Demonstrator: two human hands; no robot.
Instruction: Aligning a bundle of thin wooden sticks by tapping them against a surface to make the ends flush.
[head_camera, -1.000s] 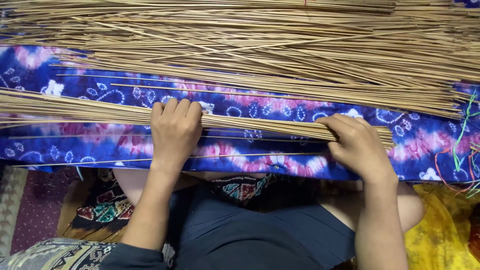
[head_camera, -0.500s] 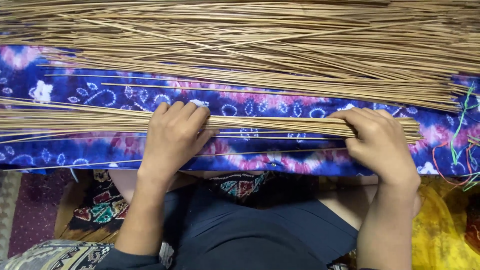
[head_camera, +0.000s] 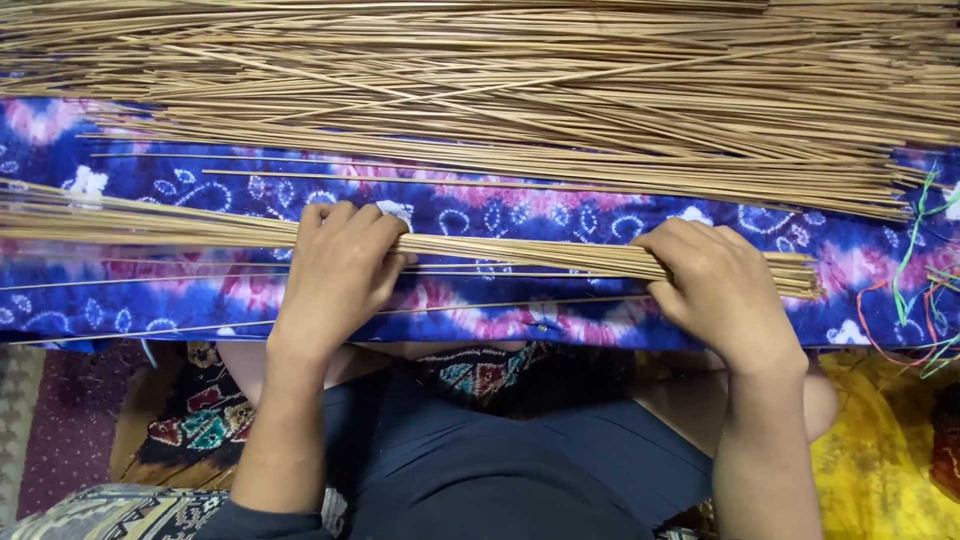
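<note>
Head view looks straight down on a person's lap, where a blue and pink tie-dyed cloth (head_camera: 520, 215) is stretched across from side to side. On the near part of the cloth lies a thin bundle of tan sticks (head_camera: 520, 253), running left to right and slightly downhill toward the right, its right ends level with one another just past the right hand. The left hand (head_camera: 338, 275) lies palm down on this bundle, fingers curled over its far edge and pressed close together, so that the sticks pass under the knuckles. The right hand (head_camera: 718, 290) sits near the bundle's right end, likewise bent over it with the fingers together and the tips tucked at the far side of the sticks; whether the thumb is under the bundle I cannot tell. Both hands are touching the bundle and stand well apart from each other.

Beyond the bundle, a few single sticks (head_camera: 400, 180) lie loose on the cloth, and farther off a broad heap of the same sticks (head_camera: 500, 90) covers the whole far side of the view. At the right edge some coloured threads (head_camera: 915, 270), green and orange, trail over the cloth. Below the cloth show dark trousers (head_camera: 480, 460), a yellow fabric (head_camera: 890, 460) at the right, and a patterned rug (head_camera: 60, 420) at the left.
</note>
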